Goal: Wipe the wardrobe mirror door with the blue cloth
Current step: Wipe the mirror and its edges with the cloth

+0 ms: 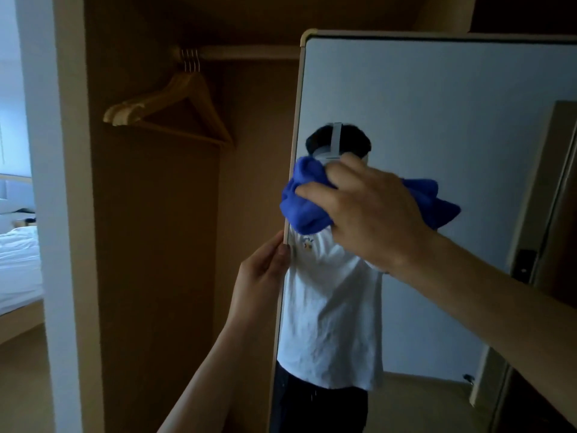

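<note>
The wardrobe mirror door stands open in front of me, its pale frame edge running down the middle of the view. My right hand grips the bunched blue cloth and presses it against the glass near the door's left edge, about halfway up. My left hand holds the door's left edge just below the cloth, thumb on the front of the frame. The mirror reflects a person in a white T-shirt and the cloth's far end.
The open wardrobe compartment lies to the left, with several wooden hangers on a rail near its top. A bed with white sheets shows at the far left. A dark door frame stands at the right edge.
</note>
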`<state>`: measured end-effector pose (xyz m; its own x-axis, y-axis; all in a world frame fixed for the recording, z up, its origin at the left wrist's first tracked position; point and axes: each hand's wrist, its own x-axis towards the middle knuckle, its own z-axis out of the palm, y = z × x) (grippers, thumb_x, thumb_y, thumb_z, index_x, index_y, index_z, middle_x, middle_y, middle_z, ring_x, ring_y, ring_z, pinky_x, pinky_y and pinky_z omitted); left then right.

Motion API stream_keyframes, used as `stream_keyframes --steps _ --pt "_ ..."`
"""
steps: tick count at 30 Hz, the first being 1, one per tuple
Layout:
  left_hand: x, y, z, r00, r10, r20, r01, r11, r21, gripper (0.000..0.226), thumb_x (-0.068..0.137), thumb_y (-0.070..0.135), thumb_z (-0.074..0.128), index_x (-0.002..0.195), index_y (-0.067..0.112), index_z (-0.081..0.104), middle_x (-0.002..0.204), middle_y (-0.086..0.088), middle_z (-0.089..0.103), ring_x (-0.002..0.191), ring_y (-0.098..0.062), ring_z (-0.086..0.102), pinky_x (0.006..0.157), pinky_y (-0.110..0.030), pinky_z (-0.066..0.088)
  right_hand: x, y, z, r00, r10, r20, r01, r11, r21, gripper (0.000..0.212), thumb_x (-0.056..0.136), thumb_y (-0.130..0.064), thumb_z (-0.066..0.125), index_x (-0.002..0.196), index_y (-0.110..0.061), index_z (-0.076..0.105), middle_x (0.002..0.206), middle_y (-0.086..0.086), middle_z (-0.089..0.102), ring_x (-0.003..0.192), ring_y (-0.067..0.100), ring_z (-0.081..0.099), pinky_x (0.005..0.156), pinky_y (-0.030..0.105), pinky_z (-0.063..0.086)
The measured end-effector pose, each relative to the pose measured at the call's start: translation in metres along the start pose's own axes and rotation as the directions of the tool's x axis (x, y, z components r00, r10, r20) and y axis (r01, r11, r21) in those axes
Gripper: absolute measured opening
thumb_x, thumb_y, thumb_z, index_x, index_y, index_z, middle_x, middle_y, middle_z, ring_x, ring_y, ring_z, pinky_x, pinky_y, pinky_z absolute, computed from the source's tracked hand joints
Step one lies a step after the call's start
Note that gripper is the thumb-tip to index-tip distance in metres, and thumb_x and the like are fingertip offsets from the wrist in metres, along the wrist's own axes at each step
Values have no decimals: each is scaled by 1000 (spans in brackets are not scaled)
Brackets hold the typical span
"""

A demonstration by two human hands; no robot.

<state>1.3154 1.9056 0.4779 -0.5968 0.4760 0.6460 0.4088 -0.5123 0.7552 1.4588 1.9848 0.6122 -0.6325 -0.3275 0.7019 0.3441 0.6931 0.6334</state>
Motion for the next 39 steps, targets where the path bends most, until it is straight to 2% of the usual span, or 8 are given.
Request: stream_keyframes --steps 5,11,15,19,23,30,35,39 --pt "-1 5 2 998 -47 -41 48 999 24 45 105 10 53 96 48 75 98 -8 76 99 -42 68 92 -59 55 -29 -25 11 960 -152 234 150 988 26 52 81 -9 26 120 -20 58 105 8 57 102 27 52 90 44 44" --pt "-3 1 0 998 -57 -27 59 997 49 21 106 23 52 104 18 73 84 7 70 82 -18 64 76 -37 51 10 21 -9 998 55 38 -56 998 10 39 75 -5 65 111 -18 66 95 7 61 92 27 56 57 36 42" --pt "-4 0 2 996 -86 -39 87 996 21 22 106 21 52 106 16 73 85 10 74 81 -7 69 73 -24 55 14 18 -7 997 65 34 -65 998 -2 41 71 -5 67 110 -17 65 95 7 59 93 28 55 57 32 32" --pt "-7 -2 4 988 -145 -50 143 989 -38 29 107 11 48 101 23 74 94 -3 77 92 -24 72 80 -32 58 -28 -27 18 976 -118 182 107 992 69 37 83 -6 40 115 -15 56 108 13 56 105 33 48 90 49 44" --pt "-10 -1 5 973 -195 -126 183 978 -105 36 106 6 43 102 27 72 100 -5 77 99 -28 72 83 -33 57 -48 -38 21 947 -150 285 122 986 111 52 83 -9 23 124 -16 53 112 15 56 112 35 47 97 51 44" --pt "-28 -13 5 943 -306 -130 304 952 -37 30 105 36 49 100 30 78 106 -5 77 109 -26 70 101 -49 55 -16 12 -4 990 140 10 -141 989 39 44 65 -6 77 107 -16 70 91 8 62 86 26 59 58 32 37" --pt "-66 -45 5 905 -406 -126 404 914 -43 37 102 45 44 114 25 73 107 4 79 106 -11 73 90 -24 51 -61 -31 23 993 -52 108 47 998 50 35 77 -9 49 109 -15 63 98 16 61 95 35 54 84 46 49" --pt "-69 -43 7 916 -390 -97 389 921 -34 41 109 40 40 117 16 72 108 -6 78 104 -20 74 89 -32 54 -108 -68 36 962 -133 239 95 982 163 40 80 -6 38 108 -19 64 97 10 62 88 28 53 75 39 54"
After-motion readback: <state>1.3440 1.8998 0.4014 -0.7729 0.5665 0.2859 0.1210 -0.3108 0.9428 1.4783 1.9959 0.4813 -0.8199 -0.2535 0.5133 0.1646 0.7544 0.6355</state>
